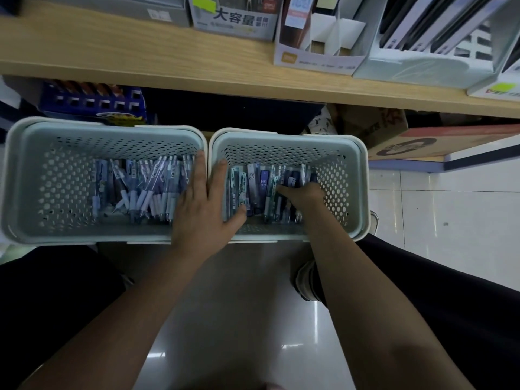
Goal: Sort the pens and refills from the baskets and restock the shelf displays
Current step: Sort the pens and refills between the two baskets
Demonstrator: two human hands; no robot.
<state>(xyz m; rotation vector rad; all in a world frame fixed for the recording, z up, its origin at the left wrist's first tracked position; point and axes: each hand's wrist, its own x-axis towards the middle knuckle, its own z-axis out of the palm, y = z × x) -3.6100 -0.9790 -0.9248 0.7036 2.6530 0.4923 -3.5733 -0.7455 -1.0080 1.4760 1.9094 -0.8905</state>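
Note:
Two pale perforated baskets stand side by side on the floor under a wooden shelf (140, 66). The left basket (33, 175) holds several white and blue pens (146, 190). The right basket (354, 181) holds packaged refills and lead cases (254, 190). My left hand (205, 206) lies flat across the two rims where the baskets meet, fingers straight, thumb down in the right basket. My right hand (304, 195) reaches into the right basket with fingers curled down among the items; what it holds is hidden.
On the shelf above stand display boxes: a grey one with printed characters (233, 21), a white divided one (318, 43), and a tray of dark folders (433, 35). A blue box (92, 102) and cartons (399, 142) sit behind the baskets. Glossy floor tiles and my knees lie below.

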